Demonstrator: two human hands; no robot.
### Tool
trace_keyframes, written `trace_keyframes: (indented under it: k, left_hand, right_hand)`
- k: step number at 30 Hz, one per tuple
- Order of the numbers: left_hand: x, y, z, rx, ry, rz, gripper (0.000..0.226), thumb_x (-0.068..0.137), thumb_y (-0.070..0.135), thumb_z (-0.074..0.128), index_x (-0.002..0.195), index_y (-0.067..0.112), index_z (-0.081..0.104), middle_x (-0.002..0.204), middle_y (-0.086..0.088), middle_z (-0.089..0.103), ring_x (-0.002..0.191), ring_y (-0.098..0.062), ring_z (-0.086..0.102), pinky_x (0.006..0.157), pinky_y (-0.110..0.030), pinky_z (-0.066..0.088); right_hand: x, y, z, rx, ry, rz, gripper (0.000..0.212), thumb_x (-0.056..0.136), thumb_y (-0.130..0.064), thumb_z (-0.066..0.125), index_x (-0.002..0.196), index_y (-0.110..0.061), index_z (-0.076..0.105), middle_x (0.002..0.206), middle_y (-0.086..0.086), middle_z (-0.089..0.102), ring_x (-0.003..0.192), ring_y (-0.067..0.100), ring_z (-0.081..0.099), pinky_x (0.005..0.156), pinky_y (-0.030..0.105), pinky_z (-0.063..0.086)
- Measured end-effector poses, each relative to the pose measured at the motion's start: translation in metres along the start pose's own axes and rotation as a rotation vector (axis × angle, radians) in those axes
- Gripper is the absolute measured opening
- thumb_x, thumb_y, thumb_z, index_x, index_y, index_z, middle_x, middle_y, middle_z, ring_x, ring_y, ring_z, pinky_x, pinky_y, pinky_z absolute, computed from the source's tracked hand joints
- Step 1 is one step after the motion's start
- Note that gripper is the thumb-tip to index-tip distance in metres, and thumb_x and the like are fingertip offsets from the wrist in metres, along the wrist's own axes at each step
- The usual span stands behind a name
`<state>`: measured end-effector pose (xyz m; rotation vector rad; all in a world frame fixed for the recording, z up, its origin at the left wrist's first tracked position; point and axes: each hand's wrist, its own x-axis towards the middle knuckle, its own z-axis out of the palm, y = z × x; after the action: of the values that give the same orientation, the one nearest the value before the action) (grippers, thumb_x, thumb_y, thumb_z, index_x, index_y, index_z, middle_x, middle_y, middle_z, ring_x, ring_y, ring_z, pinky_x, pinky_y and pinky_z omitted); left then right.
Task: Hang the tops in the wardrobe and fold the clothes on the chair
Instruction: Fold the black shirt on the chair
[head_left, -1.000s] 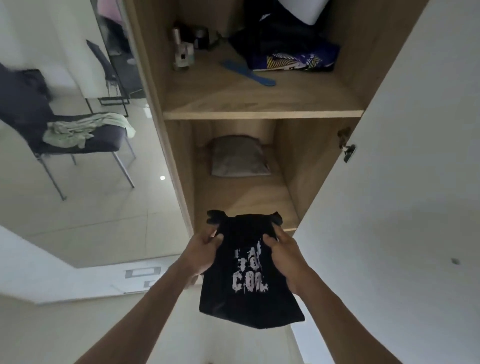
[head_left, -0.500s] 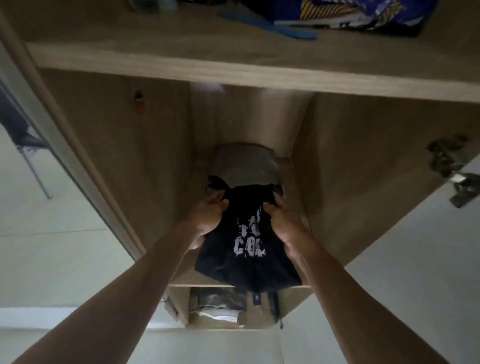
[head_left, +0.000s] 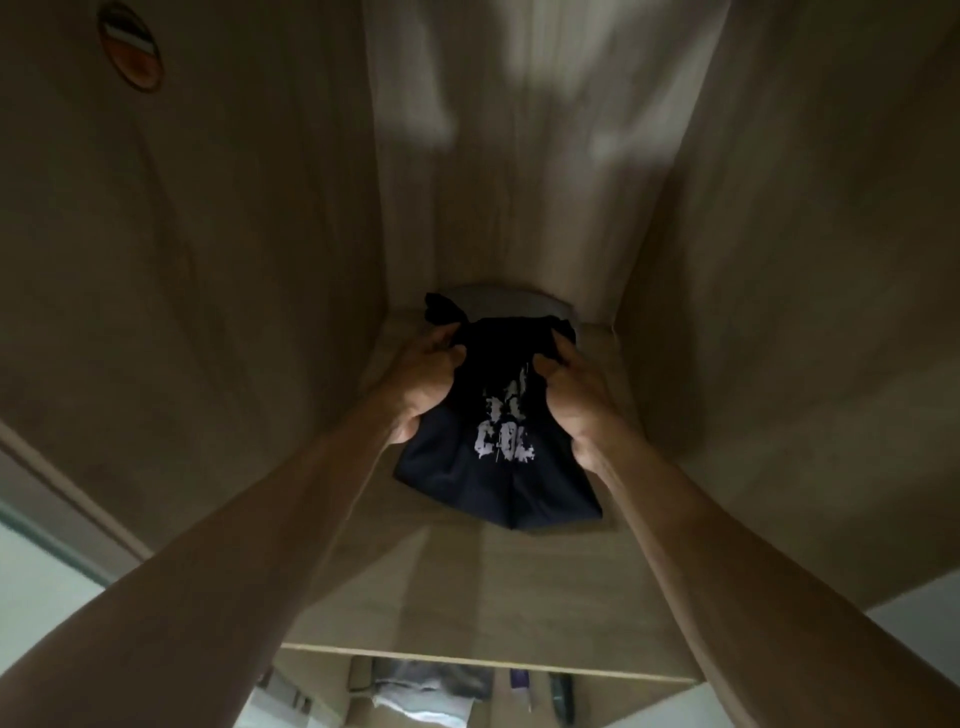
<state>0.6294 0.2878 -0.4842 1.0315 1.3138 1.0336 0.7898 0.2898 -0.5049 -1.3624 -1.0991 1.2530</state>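
A folded black top (head_left: 488, 467) with white lettering is deep inside a wooden wardrobe compartment, over the shelf (head_left: 467, 582). My left hand (head_left: 426, 379) grips its left upper edge and my right hand (head_left: 571, 389) grips its right upper edge, fingers curled into the cloth. Just behind the black top lies a folded grey garment (head_left: 498, 299), mostly hidden by it. Whether the black top rests on the shelf I cannot tell.
Wooden side walls (head_left: 208, 260) close in on both sides, with a back panel (head_left: 519, 130) behind. A round sticker (head_left: 132, 49) sits on the left wall. Below the shelf's front edge, a lower compartment holds grey and white clothes (head_left: 426, 696).
Both hands carried the black top forward from outside the wardrobe into the lower compartment, up to the grey garment. My view moved in; the chair and upper shelf left the frame.
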Motion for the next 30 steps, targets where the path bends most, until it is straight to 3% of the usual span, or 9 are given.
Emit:
trace_keyframes:
  k: [6,9,12,15,18,21,24,27,30]
  left_hand:
    - [0.035,-0.021,-0.002,0.025,0.030,0.044,0.037,0.105,0.015,0.048,0.139,0.028,0.054,0.123,0.002,0.064,0.107,-0.012,0.062,0.093,-0.028,0.052]
    - [0.036,-0.038,-0.008,0.080,0.064,-0.073,0.028,0.104,0.015,0.050,0.130,0.021,0.058,0.119,-0.007,0.067,0.102,-0.021,0.065,0.091,-0.036,0.055]
    - [0.032,-0.053,-0.017,0.065,0.089,-0.227,0.043,0.100,0.033,0.058,0.133,0.006,0.055,0.123,-0.013,0.065,0.107,-0.029,0.065,0.094,-0.042,0.054]
    - [0.016,-0.066,-0.023,0.180,0.069,-0.251,0.046,0.092,0.056,0.062,0.113,0.016,0.058,0.105,-0.001,0.064,0.086,-0.015,0.062,0.069,-0.026,0.047]
    - [0.007,-0.092,-0.029,0.401,0.052,-0.234,0.048,0.090,0.057,0.063,0.107,0.013,0.064,0.102,0.002,0.065,0.091,-0.017,0.063,0.078,-0.027,0.048]
    - [0.005,-0.107,-0.032,0.449,0.169,-0.122,0.046,0.096,0.051,0.057,0.102,0.008,0.072,0.098,-0.007,0.073,0.094,-0.026,0.069,0.083,-0.035,0.056]
    - [-0.002,-0.112,-0.039,0.426,0.280,-0.119,0.048,0.098,0.049,0.052,0.100,0.005,0.071,0.098,-0.013,0.072,0.093,-0.030,0.069,0.080,-0.038,0.054]
    - [-0.012,-0.124,-0.052,0.500,0.262,-0.218,0.050,0.096,0.050,0.054,0.108,0.004,0.069,0.107,-0.014,0.071,0.100,-0.031,0.067,0.084,-0.038,0.055]
    - [-0.029,-0.142,-0.057,0.663,0.238,-0.252,0.049,0.097,0.049,0.053,0.106,0.003,0.067,0.110,-0.017,0.069,0.102,-0.033,0.066,0.079,-0.034,0.050]
  right_hand:
    - [0.022,0.025,0.000,0.061,-0.007,-0.022,0.043,0.104,-0.015,0.047,0.145,-0.030,0.050,0.132,-0.005,0.063,0.120,0.013,0.060,0.106,0.034,0.048]
    - [0.018,0.043,-0.003,0.065,0.028,0.034,0.043,0.104,-0.017,0.047,0.145,-0.031,0.051,0.132,-0.003,0.063,0.118,0.015,0.061,0.103,0.036,0.051]
    - [0.016,0.062,-0.011,0.025,0.090,0.103,0.045,0.102,-0.022,0.049,0.147,-0.030,0.048,0.135,-0.002,0.061,0.119,0.019,0.061,0.103,0.039,0.051]
    - [0.010,0.077,-0.024,-0.088,0.120,0.237,0.048,0.097,-0.038,0.058,0.140,-0.017,0.054,0.132,0.006,0.064,0.113,0.024,0.064,0.101,0.043,0.052]
    - [-0.004,0.093,-0.030,-0.268,0.108,0.310,0.057,0.088,-0.053,0.067,0.127,-0.013,0.062,0.121,0.004,0.069,0.107,0.024,0.066,0.094,0.033,0.052]
    - [-0.015,0.097,-0.026,-0.420,0.189,0.205,0.043,0.094,-0.040,0.065,0.125,-0.010,0.062,0.118,0.006,0.069,0.106,0.024,0.065,0.081,0.025,0.047]
    - [-0.025,0.092,-0.022,-0.379,0.266,0.170,0.031,0.098,-0.033,0.062,0.116,-0.008,0.063,0.109,0.009,0.070,0.100,0.025,0.066,0.078,0.029,0.051]
    - [-0.044,0.092,-0.023,-0.415,0.256,0.223,0.029,0.096,-0.032,0.065,0.106,-0.005,0.067,0.100,0.007,0.070,0.085,0.021,0.065,0.062,0.022,0.045]
    - [-0.062,0.105,-0.023,-0.445,0.209,0.337,0.029,0.094,-0.030,0.068,0.100,-0.002,0.068,0.095,0.006,0.070,0.077,0.018,0.065,0.055,0.017,0.043]
